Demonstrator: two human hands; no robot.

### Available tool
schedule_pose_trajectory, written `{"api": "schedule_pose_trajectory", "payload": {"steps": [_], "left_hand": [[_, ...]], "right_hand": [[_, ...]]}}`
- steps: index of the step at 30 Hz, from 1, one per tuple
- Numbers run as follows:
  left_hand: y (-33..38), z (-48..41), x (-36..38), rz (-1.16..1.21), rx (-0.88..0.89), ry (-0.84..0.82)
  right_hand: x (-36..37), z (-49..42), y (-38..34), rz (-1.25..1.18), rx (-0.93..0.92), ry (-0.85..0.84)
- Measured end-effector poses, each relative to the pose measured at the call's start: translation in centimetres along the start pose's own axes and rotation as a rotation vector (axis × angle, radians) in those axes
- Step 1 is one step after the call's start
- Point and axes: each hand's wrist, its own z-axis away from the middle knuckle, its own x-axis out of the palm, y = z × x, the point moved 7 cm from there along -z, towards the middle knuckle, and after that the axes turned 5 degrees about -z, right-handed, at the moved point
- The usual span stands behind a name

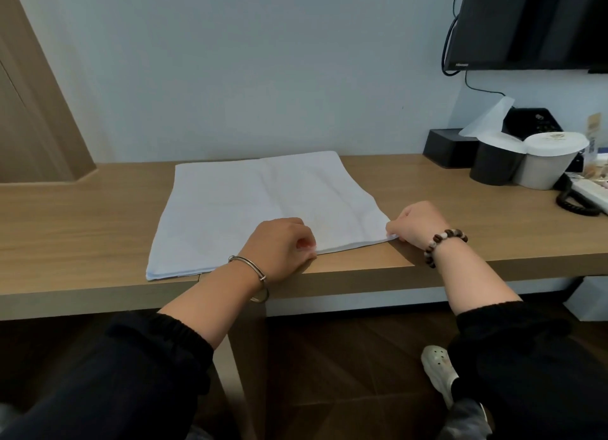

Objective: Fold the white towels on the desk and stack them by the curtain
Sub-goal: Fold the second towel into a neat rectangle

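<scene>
Both hands [278, 247] [418, 222] pinch towel's [260, 206] near edge.

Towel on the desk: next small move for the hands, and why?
Probably lift the near edge and carry it to the far edge. The towel lies flat on the desk; the left hand grips its near edge mid-way, and the right hand pinches the near right corner.

Black sleeves [164, 350]; silver bangle [249, 264] left; beaded bracelet [435, 240] right

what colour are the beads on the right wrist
The beaded wrist bracelet is dark brown with a few pale beads; head view.
</scene>
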Motion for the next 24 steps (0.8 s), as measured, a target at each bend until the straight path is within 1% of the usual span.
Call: {"api": "schedule_pose_trajectory", "payload": {"steps": [2, 4, 8, 9, 11, 12, 13, 14, 15, 16, 17, 18, 19, 21, 23, 24], "left_hand": [[0.0, 0.1, -0.1, 0.005, -0.013, 0.026], [0.4, 0.2, 0.0, -0.025, 0.014, 0.040], [1.0, 0.3, 0.3, -0.090, 0.062, 0.012], [1.1, 0.4, 0.4, -0.100, 0.076, -0.003], [1.0, 0.7, 0.4, -0.073, 0.095, -0.007], [1.0, 0.9, 0.3, -0.041, 0.094, 0.002], [0.9, 1.2, 0.2, -0.012, 0.091, 0.014], [0.9, 1.5, 0.1, 0.007, 0.086, 0.021], [0.8, 1.7, 0.1, 0.019, 0.080, 0.024], [0.8, 1.9, 0.1, 0.028, 0.074, 0.027], [0.7, 2.0, 0.1, 0.032, 0.069, 0.029], [0.7, 2.1, 0.1, 0.031, 0.066, 0.028], [0.7, 2.1, 0.1, 0.026, 0.067, 0.024], [0.5, 2.0, -0.1, 0.007, 0.061, 0.010], [0.2, 1.7, -0.4, -0.028, 0.032, 0.002], [0.0, 1.4, -0.6, -0.056, 0.015, -0.003]], "right_hand": [[0.0, 0.0, 0.0, -0.006, 0.004, 0.010], [-0.1, 0.1, 0.1, -0.009, 0.006, 0.038], [0.0, 1.3, 0.0, 0.027, -0.011, 0.171], [0.1, 1.8, -0.2, 0.083, -0.016, 0.192], [0.2, 2.5, -1.5, 0.291, -0.064, 0.267], [0.3, 2.7, -2.5, 0.371, -0.132, 0.319], [0.7, 2.8, -3.9, 0.386, -0.236, 0.353], [1.5, 3.0, -5.4, 0.351, -0.349, 0.333], [2.6, 3.0, -6.8, 0.292, -0.450, 0.257], [4.1, 3.0, -7.9, 0.269, -0.520, 0.144], [5.7, 2.8, -8.4, 0.310, -0.546, 0.016], [7.1, 2.6, -8.3, 0.390, -0.529, -0.093], [8.0, 2.2, -7.7, 0.463, -0.485, -0.163], [8.6, 1.5, -6.5, 0.519, -0.401, -0.209], [8.5, 1.6, -6.3, 0.544, -0.394, -0.199], [8.2, 1.9, -6.6, 0.571, -0.413, -0.168]]}}
